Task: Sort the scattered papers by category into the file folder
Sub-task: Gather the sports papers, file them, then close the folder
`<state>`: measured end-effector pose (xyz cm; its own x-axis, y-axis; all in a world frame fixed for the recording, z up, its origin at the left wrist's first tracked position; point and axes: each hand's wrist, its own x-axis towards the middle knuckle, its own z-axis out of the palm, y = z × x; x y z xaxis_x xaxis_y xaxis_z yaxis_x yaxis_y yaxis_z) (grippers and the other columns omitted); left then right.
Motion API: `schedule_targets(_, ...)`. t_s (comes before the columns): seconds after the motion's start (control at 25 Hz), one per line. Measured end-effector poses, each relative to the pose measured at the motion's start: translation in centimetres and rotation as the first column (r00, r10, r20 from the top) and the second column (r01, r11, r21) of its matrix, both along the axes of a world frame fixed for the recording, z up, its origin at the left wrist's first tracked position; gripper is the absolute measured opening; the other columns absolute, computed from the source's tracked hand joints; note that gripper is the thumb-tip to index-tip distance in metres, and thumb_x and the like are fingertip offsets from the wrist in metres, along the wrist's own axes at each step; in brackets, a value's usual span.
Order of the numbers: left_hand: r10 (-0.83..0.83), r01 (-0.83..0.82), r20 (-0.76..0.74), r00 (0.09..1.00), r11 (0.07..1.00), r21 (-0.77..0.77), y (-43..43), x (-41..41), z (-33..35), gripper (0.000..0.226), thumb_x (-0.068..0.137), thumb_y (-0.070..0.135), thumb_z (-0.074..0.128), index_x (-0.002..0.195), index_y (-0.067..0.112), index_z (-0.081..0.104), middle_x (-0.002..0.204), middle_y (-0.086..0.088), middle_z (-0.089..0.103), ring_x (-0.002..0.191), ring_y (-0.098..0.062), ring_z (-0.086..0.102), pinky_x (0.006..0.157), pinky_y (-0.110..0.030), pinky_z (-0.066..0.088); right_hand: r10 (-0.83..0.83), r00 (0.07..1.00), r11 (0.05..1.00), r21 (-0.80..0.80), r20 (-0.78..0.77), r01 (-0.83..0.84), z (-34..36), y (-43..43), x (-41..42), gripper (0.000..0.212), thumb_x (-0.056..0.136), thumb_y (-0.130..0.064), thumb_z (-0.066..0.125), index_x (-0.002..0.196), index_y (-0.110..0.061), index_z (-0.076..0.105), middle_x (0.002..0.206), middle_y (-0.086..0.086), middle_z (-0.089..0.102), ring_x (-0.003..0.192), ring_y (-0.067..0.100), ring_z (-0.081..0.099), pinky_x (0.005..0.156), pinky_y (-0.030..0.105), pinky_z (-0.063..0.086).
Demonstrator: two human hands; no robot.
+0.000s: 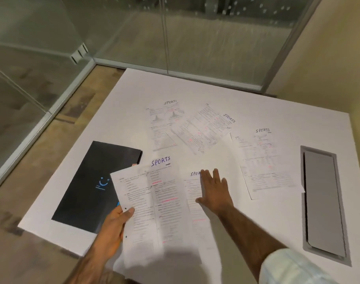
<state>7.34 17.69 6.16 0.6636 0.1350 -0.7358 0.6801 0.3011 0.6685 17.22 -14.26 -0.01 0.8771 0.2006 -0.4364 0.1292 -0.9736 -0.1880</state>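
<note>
A black file folder (pixel 93 181) with a blue logo lies closed at the table's left. My left hand (pixel 111 228) grips a small stack of printed sheets (pixel 154 201) headed "SPORTS" by their left edge, over the folder's right side. My right hand (pixel 215 190) lies flat, fingers spread, on another "SPORTS" sheet (pixel 193 203) on the table, partly covering its heading. Three more "SPORTS" papers lie farther away: one at the back (pixel 162 124), one tilted beside it (pixel 207 128) and overlapping it, and one to the right (pixel 265 160).
The white table (pixel 226 93) ends at a wooden floor on the left and near side. A grey recessed cable hatch (pixel 322 201) sits at the table's right. Glass partitions (pixel 134 31) stand behind and to the left; a beige wall is at the right.
</note>
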Motion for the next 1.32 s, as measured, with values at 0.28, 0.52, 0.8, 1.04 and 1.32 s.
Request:
schedule_targets(0.28, 0.024, -0.026, 0.047, 0.999, 0.999, 0.045, 1.3, 0.4, 0.7, 0.031, 0.098, 0.006, 0.061, 0.128, 0.008, 0.064, 0.122, -0.014, 0.073, 0.109, -0.04, 0.071, 0.101, -0.067, 0.048, -0.266, 0.945, 0.945, 0.246, 0.193, 0.216, -0.3, 1.0, -1.8, 0.073, 0.08, -0.008, 0.065, 0.147, -0.013, 0.038, 0.11, 0.008, 0.065, 0.106, 0.034, 0.06, 0.083, 0.042, 0.048)
schedule_targets(0.52, -0.048, 0.034, 0.119, 0.992, 0.993, 0.117, -0.1, 2.5, 2.4, 0.026, 0.098, 0.008, 0.063, 0.123, 0.011, 0.067, 0.116, -0.01, 0.076, 0.102, -0.035, 0.075, 0.091, -0.059, 0.057, -0.781, 0.623, 0.491, 0.575, -0.043, 0.654, 4.2, -1.8, -2.3, 0.004, 0.089, -0.006, 0.062, 0.086, -0.006, 0.065, 0.083, 0.008, 0.068, 0.075, 0.03, 0.064, 0.062, 0.031, 0.044)
schedule_targets(0.8, -0.145, 0.114, 0.166, 0.975, 0.976, 0.184, -4.2, 5.3, 3.9, 0.023, 0.101, 0.015, 0.06, 0.122, 0.019, 0.07, 0.115, -0.004, 0.078, 0.106, -0.032, 0.074, 0.095, -0.056, 0.056, -0.867, 0.472, 0.116, 0.858, -0.159, 0.501, 17.3, -13.3, -0.8, 0.01, 0.092, -0.005, 0.066, 0.099, -0.006, 0.072, 0.099, 0.013, 0.076, 0.081, 0.022, 0.07, 0.077, 0.033, 0.058)
schedule_targets(1.04, -0.235, 0.209, 0.191, 0.953, 0.967, 0.146, -9.3, 6.6, 5.8, 0.019, 0.103, 0.027, 0.057, 0.118, 0.026, 0.069, 0.108, 0.004, 0.079, 0.1, -0.023, 0.076, 0.084, -0.043, 0.062, -0.814, 0.476, -0.105, 0.89, -0.332, 0.443, 21.9, -14.8, -2.5, 0.019, 0.095, -0.001, 0.063, 0.105, -0.013, 0.073, 0.1, 0.003, 0.079, 0.092, 0.023, 0.076, 0.081, 0.034, 0.063)
schedule_targets(1.32, -0.313, 0.319, 0.244, 0.918, 0.948, 0.013, -15.3, 6.9, 8.5, 0.029, 0.106, 0.029, 0.049, 0.124, 0.017, 0.069, 0.12, -0.008, 0.075, 0.111, -0.032, 0.072, 0.102, -0.054, 0.053, -0.703, 0.515, -0.114, 0.792, -0.491, 0.6, 17.7, -11.0, -4.5, 0.015, 0.099, -0.008, 0.059, 0.107, -0.01, 0.071, 0.104, 0.006, 0.079, 0.094, 0.027, 0.077, 0.09, 0.051, 0.059)
